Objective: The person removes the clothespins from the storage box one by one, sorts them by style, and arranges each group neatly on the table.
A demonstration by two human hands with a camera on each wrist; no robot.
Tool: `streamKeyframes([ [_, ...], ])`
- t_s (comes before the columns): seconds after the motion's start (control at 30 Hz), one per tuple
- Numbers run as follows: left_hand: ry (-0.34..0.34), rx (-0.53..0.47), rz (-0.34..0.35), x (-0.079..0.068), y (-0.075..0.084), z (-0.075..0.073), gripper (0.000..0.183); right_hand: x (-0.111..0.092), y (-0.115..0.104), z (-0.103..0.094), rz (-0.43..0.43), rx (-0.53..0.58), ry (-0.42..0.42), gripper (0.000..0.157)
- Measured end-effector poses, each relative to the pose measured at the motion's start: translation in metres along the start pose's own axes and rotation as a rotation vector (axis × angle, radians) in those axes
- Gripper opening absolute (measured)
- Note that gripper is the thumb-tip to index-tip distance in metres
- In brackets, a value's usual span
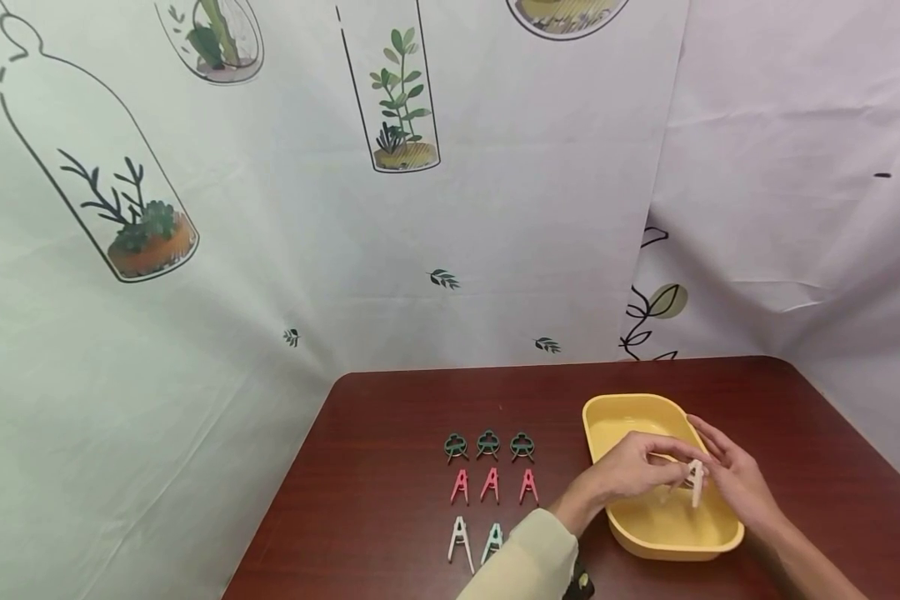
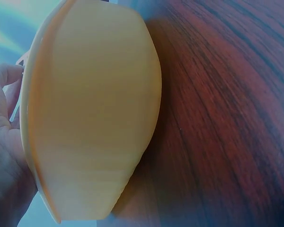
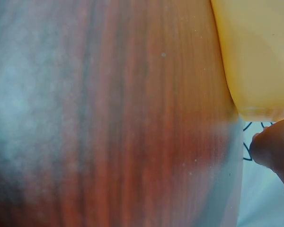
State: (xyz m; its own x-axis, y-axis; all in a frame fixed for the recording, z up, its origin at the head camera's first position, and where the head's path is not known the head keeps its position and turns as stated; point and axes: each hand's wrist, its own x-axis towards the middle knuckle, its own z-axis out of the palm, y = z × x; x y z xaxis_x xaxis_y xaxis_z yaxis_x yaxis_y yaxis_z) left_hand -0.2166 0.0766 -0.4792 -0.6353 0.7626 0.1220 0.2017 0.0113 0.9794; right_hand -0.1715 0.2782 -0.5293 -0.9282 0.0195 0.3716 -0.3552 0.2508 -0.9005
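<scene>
A white clothespin hangs legs down over the yellow basin. My left hand reaches across the basin and pinches the clothespin near its top between thumb and fingers. From the right side, my right hand meets it, fingers extended along the basin's rim and thumb right at the clothespin. In the left wrist view, the left hand shows above the basin's rim, partly hidden by the wall. The right wrist view has only part of the right hand beside the basin.
Left of the basin, on the dark red table, lie rows of clips: dark green round clips, pink clothespins, a white clothespin and a mint clothespin, partly behind the left sleeve. A printed curtain hangs behind.
</scene>
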Motion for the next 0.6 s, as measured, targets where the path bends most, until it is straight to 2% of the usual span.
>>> streamKeyframes([
  [0.17,0.018,-0.026,0.005,-0.0009,-0.0006,-0.0002,0.025,-0.0014,-0.0007,0.0005,0.014,-0.049,0.005,0.053],
  [0.37,0.034,-0.07,0.022,-0.0008,-0.0021,0.0002,0.026,-0.0012,-0.0025,0.0004,0.026,-0.081,0.002,0.053],
  [0.6,0.09,-0.065,0.037,-0.0024,-0.0007,-0.0005,0.027,0.0019,-0.004,0.0014,0.101,-0.094,0.004,0.056],
])
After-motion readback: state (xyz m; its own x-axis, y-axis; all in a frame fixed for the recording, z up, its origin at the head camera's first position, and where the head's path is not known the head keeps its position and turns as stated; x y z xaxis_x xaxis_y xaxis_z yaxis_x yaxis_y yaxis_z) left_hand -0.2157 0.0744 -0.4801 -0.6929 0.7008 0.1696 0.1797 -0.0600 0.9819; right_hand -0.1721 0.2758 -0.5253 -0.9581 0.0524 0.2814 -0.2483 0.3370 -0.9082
